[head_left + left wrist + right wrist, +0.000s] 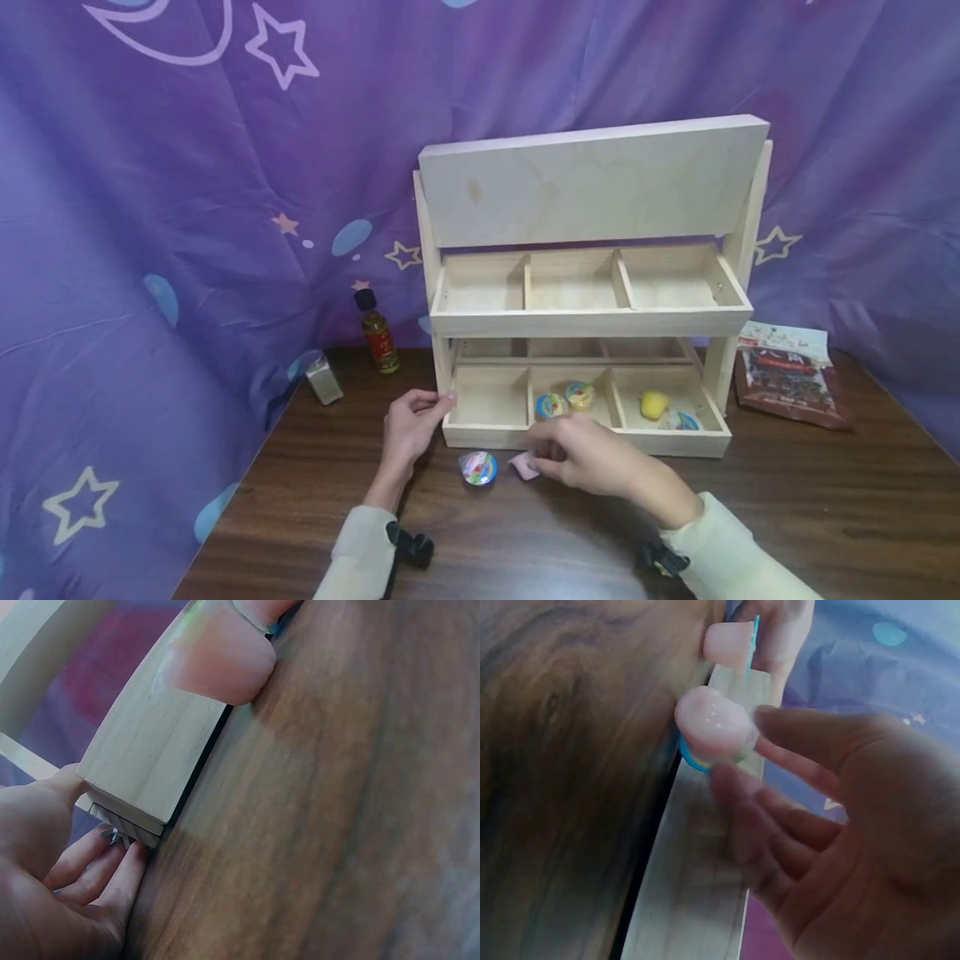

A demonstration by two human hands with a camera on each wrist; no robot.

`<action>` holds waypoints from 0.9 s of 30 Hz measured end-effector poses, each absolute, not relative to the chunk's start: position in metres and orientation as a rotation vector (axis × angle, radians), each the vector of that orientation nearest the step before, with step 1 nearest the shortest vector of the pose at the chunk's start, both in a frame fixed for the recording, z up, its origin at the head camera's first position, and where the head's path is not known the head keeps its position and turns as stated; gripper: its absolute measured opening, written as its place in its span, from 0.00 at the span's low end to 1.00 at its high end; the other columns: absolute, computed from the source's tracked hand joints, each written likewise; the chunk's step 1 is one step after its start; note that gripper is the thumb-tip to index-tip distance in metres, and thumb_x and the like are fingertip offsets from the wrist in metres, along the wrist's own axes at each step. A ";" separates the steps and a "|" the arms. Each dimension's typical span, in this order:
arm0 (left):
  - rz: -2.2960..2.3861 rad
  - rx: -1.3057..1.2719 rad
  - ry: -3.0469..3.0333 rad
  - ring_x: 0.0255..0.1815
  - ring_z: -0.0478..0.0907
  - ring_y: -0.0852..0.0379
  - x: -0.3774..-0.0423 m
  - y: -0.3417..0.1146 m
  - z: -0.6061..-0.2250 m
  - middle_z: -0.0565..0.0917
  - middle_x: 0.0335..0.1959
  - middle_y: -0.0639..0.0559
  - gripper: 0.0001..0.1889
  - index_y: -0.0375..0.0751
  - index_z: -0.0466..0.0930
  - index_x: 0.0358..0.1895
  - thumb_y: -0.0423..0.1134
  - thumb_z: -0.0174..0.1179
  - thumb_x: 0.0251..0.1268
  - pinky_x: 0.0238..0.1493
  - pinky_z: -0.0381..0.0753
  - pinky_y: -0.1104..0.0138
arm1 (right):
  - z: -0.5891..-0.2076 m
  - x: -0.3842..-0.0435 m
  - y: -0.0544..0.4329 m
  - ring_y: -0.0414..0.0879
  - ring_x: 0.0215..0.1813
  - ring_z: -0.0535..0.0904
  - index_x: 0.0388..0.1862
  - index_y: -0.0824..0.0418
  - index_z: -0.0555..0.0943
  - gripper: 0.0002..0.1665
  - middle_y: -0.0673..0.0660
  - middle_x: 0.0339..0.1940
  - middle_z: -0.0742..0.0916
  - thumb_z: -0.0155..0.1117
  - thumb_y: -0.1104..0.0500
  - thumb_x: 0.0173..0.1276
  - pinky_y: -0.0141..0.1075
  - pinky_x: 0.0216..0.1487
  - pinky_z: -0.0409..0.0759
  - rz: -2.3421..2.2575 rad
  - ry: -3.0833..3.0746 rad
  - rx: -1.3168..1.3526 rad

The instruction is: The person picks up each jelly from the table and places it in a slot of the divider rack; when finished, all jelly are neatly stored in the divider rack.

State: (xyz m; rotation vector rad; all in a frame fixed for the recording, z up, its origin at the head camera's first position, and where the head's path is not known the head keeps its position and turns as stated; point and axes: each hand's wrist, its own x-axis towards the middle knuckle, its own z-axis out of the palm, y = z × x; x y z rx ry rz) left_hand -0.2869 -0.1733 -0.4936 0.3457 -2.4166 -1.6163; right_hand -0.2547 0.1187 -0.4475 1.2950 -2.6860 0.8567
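A light wooden two-tier rack (600,323) stands on the table. My left hand (408,429) grips the left front corner of its lower tray (135,750), with the thumb on one side and the fingers at the end. In front of that tray, my right hand (588,454) pinches a small pink jelly cup (714,724) between thumb and fingertips. Another jelly cup (478,468), with a printed blue-rimmed lid, lies on the table between the hands. Two jelly cups (579,395) sit in the lower middle compartment. The lower right compartment holds a yellow cup (654,406) and a lidded one (681,421).
A small bottle with a black cap (380,337) and a clear shaker (323,380) stand left of the rack. To its right lies a brown and white food packet (791,379). A purple patterned cloth (225,208) hangs behind the wooden table (847,508).
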 end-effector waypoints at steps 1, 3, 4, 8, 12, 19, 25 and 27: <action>-1.615 0.343 -2.412 0.52 0.90 0.50 -0.286 -0.174 -0.493 0.94 0.48 0.46 0.22 0.43 0.90 0.47 0.57 0.77 0.64 0.54 0.84 0.62 | -0.447 -0.254 0.119 0.29 0.30 0.77 0.46 0.55 0.90 0.08 0.43 0.29 0.87 0.77 0.62 0.69 0.26 0.33 0.80 0.842 -2.685 1.306; -1.614 0.344 -2.410 0.52 0.90 0.50 -0.285 -0.174 -0.492 0.94 0.48 0.45 0.22 0.43 0.90 0.47 0.57 0.77 0.64 0.53 0.83 0.63 | -0.447 -0.253 0.118 0.29 0.29 0.77 0.41 0.52 0.89 0.07 0.42 0.27 0.86 0.78 0.63 0.67 0.26 0.32 0.79 0.855 -2.700 1.319; -1.613 0.341 -2.408 0.52 0.90 0.49 -0.285 -0.174 -0.491 0.94 0.48 0.45 0.22 0.42 0.90 0.47 0.57 0.77 0.64 0.52 0.84 0.63 | -0.447 -0.252 0.118 0.29 0.29 0.77 0.39 0.52 0.88 0.07 0.42 0.27 0.86 0.78 0.63 0.66 0.26 0.32 0.79 0.874 -2.708 1.326; -1.616 0.349 -2.414 0.52 0.90 0.49 -0.285 -0.174 -0.489 0.94 0.49 0.44 0.22 0.42 0.90 0.48 0.57 0.77 0.65 0.53 0.84 0.62 | -0.449 -0.251 0.115 0.29 0.28 0.80 0.35 0.54 0.86 0.09 0.44 0.29 0.89 0.82 0.59 0.64 0.26 0.33 0.82 0.945 -2.729 1.354; -1.618 0.351 -2.413 0.53 0.90 0.49 -0.286 -0.173 -0.488 0.94 0.50 0.45 0.22 0.43 0.90 0.49 0.57 0.77 0.65 0.56 0.85 0.60 | -0.451 -0.251 0.115 0.28 0.29 0.81 0.36 0.57 0.86 0.13 0.47 0.31 0.91 0.85 0.57 0.62 0.25 0.34 0.83 0.955 -2.732 1.356; -1.625 0.346 -2.411 0.52 0.90 0.49 -0.286 -0.173 -0.490 0.93 0.50 0.44 0.23 0.42 0.89 0.50 0.56 0.76 0.66 0.56 0.85 0.60 | -0.450 -0.250 0.115 0.29 0.29 0.81 0.35 0.56 0.83 0.13 0.44 0.29 0.90 0.83 0.58 0.64 0.26 0.35 0.82 0.947 -2.706 1.385; -1.618 0.355 -2.425 0.52 0.90 0.49 -0.285 -0.172 -0.493 0.93 0.50 0.44 0.24 0.42 0.89 0.51 0.58 0.76 0.65 0.56 0.86 0.59 | -0.453 -0.246 0.115 0.30 0.29 0.80 0.36 0.56 0.79 0.14 0.44 0.28 0.86 0.79 0.62 0.61 0.27 0.34 0.83 1.054 -2.744 1.384; -1.615 0.356 -2.432 0.52 0.90 0.50 -0.284 -0.171 -0.496 0.93 0.50 0.45 0.23 0.43 0.89 0.51 0.58 0.76 0.66 0.55 0.86 0.59 | -0.457 -0.245 0.115 0.31 0.32 0.81 0.43 0.58 0.81 0.15 0.45 0.31 0.87 0.78 0.63 0.59 0.28 0.37 0.85 1.094 -2.770 1.377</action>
